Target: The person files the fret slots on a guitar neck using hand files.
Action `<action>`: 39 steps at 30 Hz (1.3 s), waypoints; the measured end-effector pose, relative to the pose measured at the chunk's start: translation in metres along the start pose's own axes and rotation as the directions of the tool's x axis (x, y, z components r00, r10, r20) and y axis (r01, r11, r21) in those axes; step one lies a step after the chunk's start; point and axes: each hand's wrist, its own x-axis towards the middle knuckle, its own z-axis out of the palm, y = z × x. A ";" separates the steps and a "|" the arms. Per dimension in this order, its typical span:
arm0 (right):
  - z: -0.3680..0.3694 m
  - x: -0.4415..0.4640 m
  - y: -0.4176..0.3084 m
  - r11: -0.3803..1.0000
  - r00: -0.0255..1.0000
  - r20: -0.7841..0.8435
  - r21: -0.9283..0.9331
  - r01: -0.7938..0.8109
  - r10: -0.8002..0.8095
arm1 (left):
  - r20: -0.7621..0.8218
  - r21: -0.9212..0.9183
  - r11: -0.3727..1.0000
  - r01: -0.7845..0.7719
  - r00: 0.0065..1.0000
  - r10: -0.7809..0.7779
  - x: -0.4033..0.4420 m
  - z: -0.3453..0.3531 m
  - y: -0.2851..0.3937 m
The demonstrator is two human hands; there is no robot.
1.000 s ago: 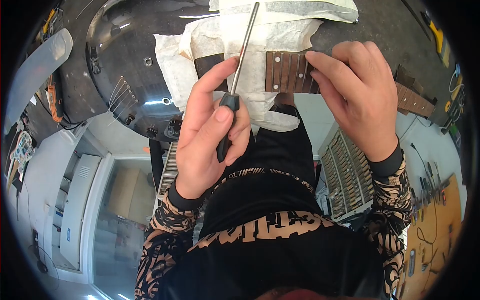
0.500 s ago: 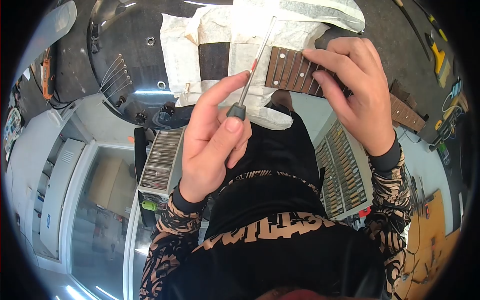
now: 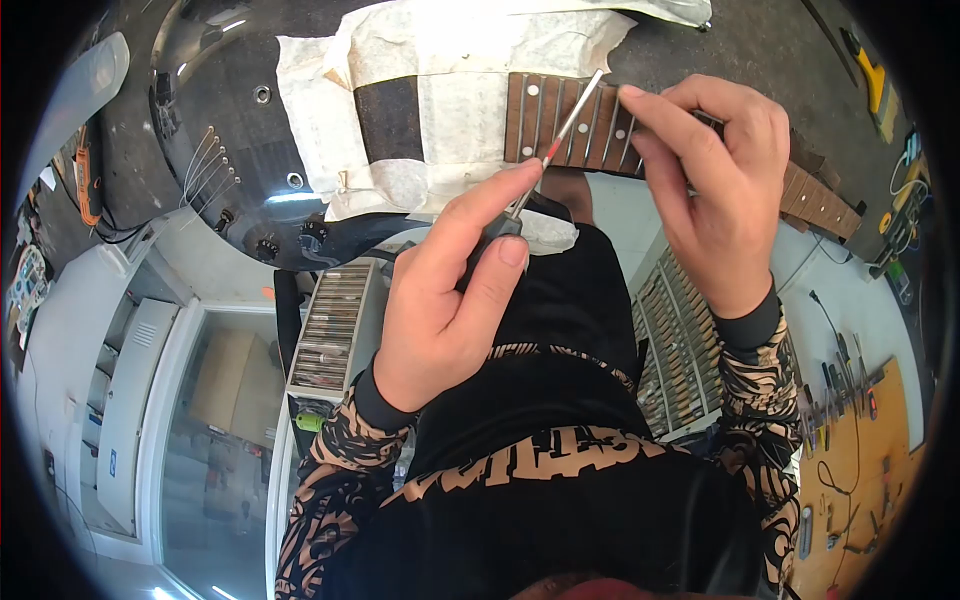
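Observation:
My left hand (image 3: 450, 280) is closed around the dark handle of a slim metal-shafted tool (image 3: 575, 113), its index finger stretched along the shaft below a red band. The tool's kind is unclear. Its tip hangs over or touches the brown fretboard (image 3: 516, 105) of an electric guitar; I cannot tell which. My right hand (image 3: 725, 170) is open, its index finger and thumb apart over the fretboard, near the frets. Whitish masking tape (image 3: 465, 110) covers part of the glossy black guitar body (image 3: 230, 110) beside the fretboard, around a bare dark patch.
Loose strings (image 3: 205, 165) and control knobs (image 3: 313, 233) are on the guitar body. A yellow-handled brush (image 3: 878, 85) lies at the right. Drawers holding rows of tools (image 3: 335, 325) stand below. An orange-handled tool (image 3: 85, 185) lies at the far left.
The view has shifted, with the guitar now further left. My left hand has tilted the tool rightward, bringing its tip from over the tape to over the frets. My right hand stays near the fretboard.

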 end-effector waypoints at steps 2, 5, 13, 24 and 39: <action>0.002 -0.004 -0.010 1.000 1.000 -0.005 -0.021 -0.021 0.021 | -0.020 -0.007 1.000 -0.006 1.000 0.006 -0.005 0.003 -0.003; 0.010 -0.012 -0.017 0.999 0.998 -0.030 -0.019 -0.048 0.048 | -0.046 0.134 0.977 -0.169 0.983 0.176 -0.004 0.003 -0.011; 0.011 -0.020 -0.018 0.995 0.994 -0.053 -0.025 -0.100 0.099 | 0.140 0.649 0.696 -0.306 0.948 0.286 0.032 0.005 0.027; 0.007 -0.023 -0.016 0.992 0.993 -0.043 -0.057 -0.115 0.113 | 0.007 0.031 0.999 -0.033 0.999 0.033 -0.002 0.006 0.002; 0.011 -0.022 -0.018 0.990 0.990 -0.057 -0.045 -0.131 0.128 | 0.020 0.005 1.000 -0.003 1.000 0.003 0.006 0.001 0.007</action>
